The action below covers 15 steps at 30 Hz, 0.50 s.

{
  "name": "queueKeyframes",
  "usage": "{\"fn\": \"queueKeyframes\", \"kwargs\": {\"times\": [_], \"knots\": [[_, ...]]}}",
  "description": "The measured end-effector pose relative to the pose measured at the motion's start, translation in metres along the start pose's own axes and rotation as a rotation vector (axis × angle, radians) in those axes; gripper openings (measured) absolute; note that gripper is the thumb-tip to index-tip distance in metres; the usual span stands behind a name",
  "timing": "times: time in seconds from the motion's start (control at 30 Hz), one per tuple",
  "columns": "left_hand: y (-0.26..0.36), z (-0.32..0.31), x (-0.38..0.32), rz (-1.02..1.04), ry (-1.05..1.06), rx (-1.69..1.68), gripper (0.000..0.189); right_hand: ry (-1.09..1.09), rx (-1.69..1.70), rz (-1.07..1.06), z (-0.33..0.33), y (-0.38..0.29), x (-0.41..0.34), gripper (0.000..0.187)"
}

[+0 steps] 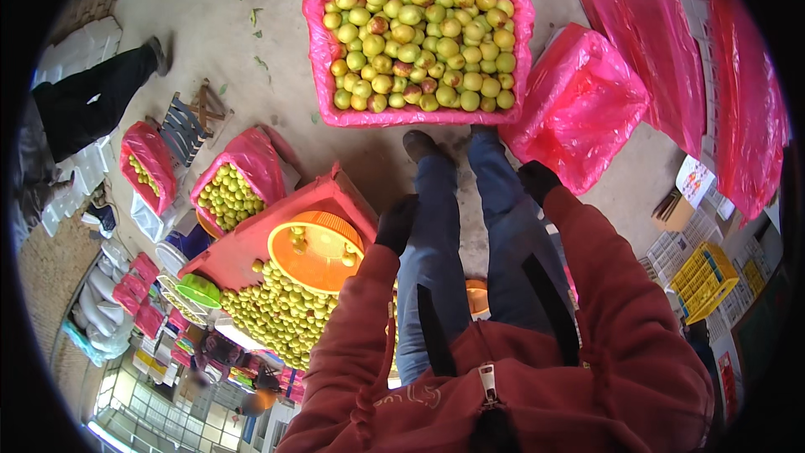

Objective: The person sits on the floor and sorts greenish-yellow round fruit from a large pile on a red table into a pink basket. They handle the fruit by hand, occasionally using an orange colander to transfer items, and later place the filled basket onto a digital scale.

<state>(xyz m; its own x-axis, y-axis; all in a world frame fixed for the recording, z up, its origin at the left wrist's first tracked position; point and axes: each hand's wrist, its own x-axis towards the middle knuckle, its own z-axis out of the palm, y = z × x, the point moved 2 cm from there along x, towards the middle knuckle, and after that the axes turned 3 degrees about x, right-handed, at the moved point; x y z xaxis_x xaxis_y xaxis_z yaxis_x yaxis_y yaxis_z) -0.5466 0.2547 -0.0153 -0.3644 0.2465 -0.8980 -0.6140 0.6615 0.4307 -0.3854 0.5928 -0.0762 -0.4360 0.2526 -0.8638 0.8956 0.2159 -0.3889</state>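
Observation:
My left hand [397,224], in a dark glove, hangs beside my left thigh, close to the corner of a red sorting table [251,236]. My right hand [538,181], also dark-gloved, is by my right leg, near a crate lined with pink plastic film [582,107]. The dark gloves hide how the fingers lie, and nothing can be made out in either hand. On the floor before my feet, a crate with a pink liner [317,56] is filled with yellow-green fruits [415,53] that look like jujubes, some with reddish-brown patches.
An orange basket [327,220] holding a few fruits tilts over a fruit heap [277,308]. Fruit-filled pink-lined crates [267,154] and a folding stool [182,129] stand left. Pink-covered crates [654,50] and a yellow crate [704,280] are right. Another person [94,97] is at far left.

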Motion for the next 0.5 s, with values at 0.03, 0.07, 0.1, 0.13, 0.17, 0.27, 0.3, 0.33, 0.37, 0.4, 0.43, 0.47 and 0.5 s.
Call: {"fn": "queueKeyframes", "kwargs": {"times": [0.03, 0.07, 0.1, 0.13, 0.17, 0.27, 0.3, 0.33, 0.37, 0.4, 0.43, 0.47, 0.5], "knots": [[0.011, 0.003, 0.007, -0.008, 0.007, -0.077, 0.029, 0.003, 0.027, 0.016, -0.001, -0.005, 0.0, 0.031], [0.023, 0.005, 0.012, -0.014, 0.015, -0.154, 0.028, 0.003, 0.096, 0.05, -0.004, -0.01, 0.001, 0.03], [0.034, 0.007, 0.014, -0.022, 0.02, -0.232, 0.028, 0.001, 0.165, 0.087, -0.01, -0.023, 0.0, 0.03], [0.042, 0.011, 0.017, -0.021, 0.017, -0.248, 0.028, 0.029, 0.142, 0.012, -0.016, -0.037, 0.004, 0.03], [0.05, 0.014, 0.02, -0.02, 0.014, -0.264, 0.028, 0.057, 0.12, -0.062, -0.021, -0.051, 0.007, 0.029], [0.048, 0.023, 0.029, -0.039, 0.009, -0.216, 0.03, 0.125, 0.164, -0.193, -0.033, -0.09, 0.02, 0.027], [0.043, 0.026, 0.03, -0.049, 0.009, -0.184, 0.031, 0.143, 0.177, -0.218, -0.038, -0.103, 0.024, 0.027], [0.04, 0.029, 0.031, -0.079, 0.006, -0.175, 0.032, 0.16, 0.187, -0.246, -0.042, -0.118, 0.029, 0.026], [0.035, 0.032, 0.031, -0.109, 0.004, -0.167, 0.032, 0.176, 0.176, -0.271, -0.046, -0.132, 0.032, 0.025], [0.033, 0.034, 0.029, -0.138, -0.001, -0.159, 0.033, 0.194, 0.166, -0.295, -0.051, -0.148, 0.033, 0.023], [0.033, 0.036, 0.026, -0.137, 0.014, -0.148, 0.031, 0.235, 0.076, -0.332, -0.057, -0.166, 0.033, 0.023], [0.033, 0.038, 0.023, -0.136, 0.03, -0.139, 0.029, 0.274, -0.014, -0.369, -0.062, -0.185, 0.033, 0.023], [0.034, 0.039, 0.02, -0.132, 0.043, -0.129, 0.027, 0.316, -0.105, -0.407, -0.066, -0.204, 0.034, 0.023]]}}
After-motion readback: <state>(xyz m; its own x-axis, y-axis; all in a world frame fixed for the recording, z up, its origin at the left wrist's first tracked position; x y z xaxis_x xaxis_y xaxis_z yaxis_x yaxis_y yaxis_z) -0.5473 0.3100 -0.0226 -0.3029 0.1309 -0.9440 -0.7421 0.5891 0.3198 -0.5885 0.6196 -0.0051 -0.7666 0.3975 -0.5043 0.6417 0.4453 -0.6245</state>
